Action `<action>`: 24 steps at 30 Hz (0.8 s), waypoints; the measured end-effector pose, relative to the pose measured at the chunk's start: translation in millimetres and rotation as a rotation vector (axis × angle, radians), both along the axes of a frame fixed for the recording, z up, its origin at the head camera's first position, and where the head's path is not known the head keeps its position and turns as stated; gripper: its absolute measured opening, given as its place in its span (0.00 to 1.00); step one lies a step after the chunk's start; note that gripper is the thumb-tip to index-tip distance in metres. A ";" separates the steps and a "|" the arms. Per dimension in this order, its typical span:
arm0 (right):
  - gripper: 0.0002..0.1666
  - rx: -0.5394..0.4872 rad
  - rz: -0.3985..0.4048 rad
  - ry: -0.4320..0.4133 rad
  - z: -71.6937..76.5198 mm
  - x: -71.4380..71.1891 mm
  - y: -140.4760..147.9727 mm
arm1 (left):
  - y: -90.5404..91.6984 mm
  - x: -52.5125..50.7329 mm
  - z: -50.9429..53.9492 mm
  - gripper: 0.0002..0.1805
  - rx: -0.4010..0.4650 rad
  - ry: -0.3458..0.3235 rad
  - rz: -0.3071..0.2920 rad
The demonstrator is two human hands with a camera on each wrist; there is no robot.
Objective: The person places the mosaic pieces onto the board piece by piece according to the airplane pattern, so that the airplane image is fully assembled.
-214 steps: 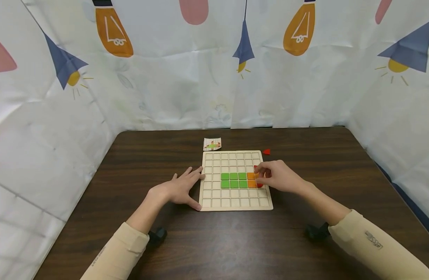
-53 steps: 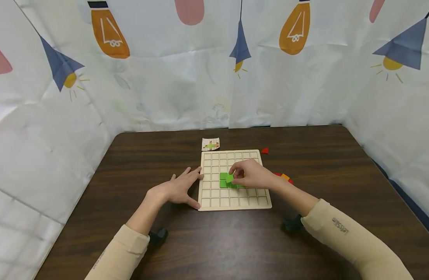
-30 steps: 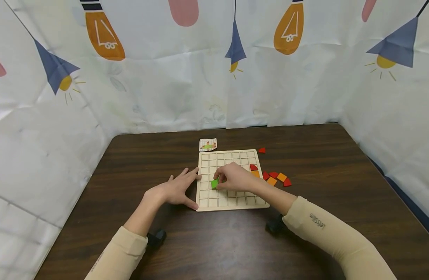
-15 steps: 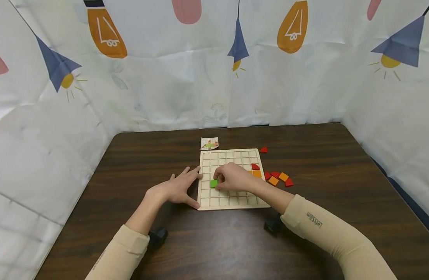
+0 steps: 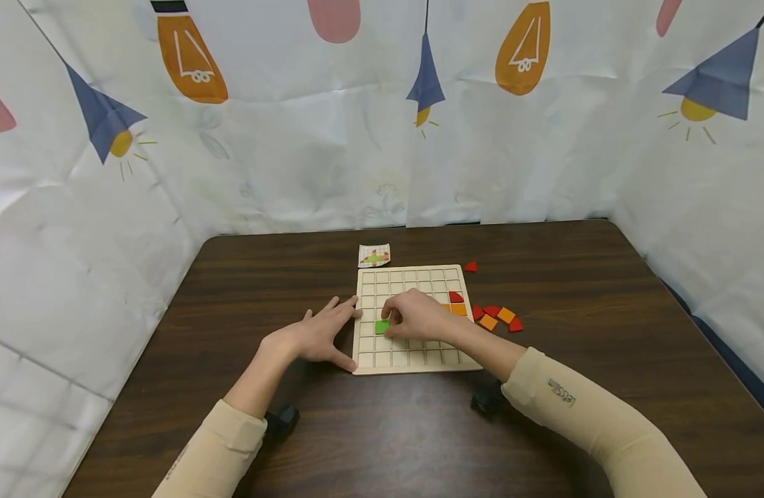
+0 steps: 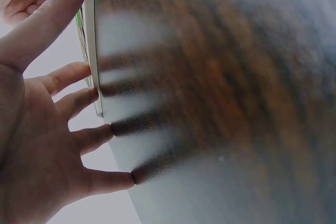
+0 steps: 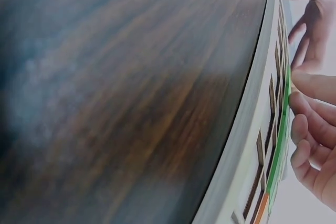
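Note:
A pale wooden grid board [image 5: 419,360] lies on the table. Spread fingers of my left hand [image 5: 322,335] rest along its left edge, the thumb at the near left corner. My right hand [image 5: 419,316] reaches over the board, curled, thumb and fingertips pinching a green square tile [image 5: 382,327] that lies flat in a left-side cell. More green [image 7: 278,156] runs along the grid in the right wrist view; from the head that part is hidden under the right hand. Orange square tiles [image 5: 459,310] and a red curved-edge tile [image 5: 456,297] sit on the board's right side.
Loose orange tiles [image 5: 488,322] and red tiles [image 5: 515,324] lie on the dark wooden table [image 5: 575,297] right of the board. One red piece [image 5: 471,267] is near its far right corner. A small pattern card [image 5: 374,256] lies behind the board.
Red and orange tiles have gone from the board's right side to the table. My right hand has moved left with a green tile, which has gone from tilted to flat. The left hand stays put.

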State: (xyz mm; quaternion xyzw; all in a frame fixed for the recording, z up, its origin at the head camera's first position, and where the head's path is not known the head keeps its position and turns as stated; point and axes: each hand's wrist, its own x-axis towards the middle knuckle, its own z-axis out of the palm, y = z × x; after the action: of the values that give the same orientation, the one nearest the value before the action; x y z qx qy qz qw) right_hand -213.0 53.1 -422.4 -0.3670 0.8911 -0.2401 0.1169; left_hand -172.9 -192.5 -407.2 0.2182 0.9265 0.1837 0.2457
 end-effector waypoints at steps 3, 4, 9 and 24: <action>0.14 -0.012 -0.011 -0.001 0.7 -0.6 5.6 | 0.7 0.3 -0.2 0.53 0.002 -0.003 0.003; 0.14 -0.019 -0.014 -0.002 0.8 -1.2 8.0 | 0.8 0.4 0.0 0.53 0.003 -0.003 0.001; 0.14 -0.067 -0.036 -0.021 3.1 -6.2 23.4 | 1.4 -0.4 -0.7 0.53 -0.002 -0.005 0.000; 0.11 -0.174 -0.117 -0.071 7.8 -29.6 79.1 | 0.3 0.4 -2.3 0.53 0.016 -0.004 0.000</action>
State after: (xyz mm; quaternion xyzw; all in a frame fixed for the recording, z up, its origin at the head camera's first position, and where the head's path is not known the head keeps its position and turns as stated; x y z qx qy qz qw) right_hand -242.6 132.2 -414.5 -0.3144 0.8820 -0.3360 0.1020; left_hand -172.4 -192.2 -409.5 0.2198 0.9245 0.1913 0.2459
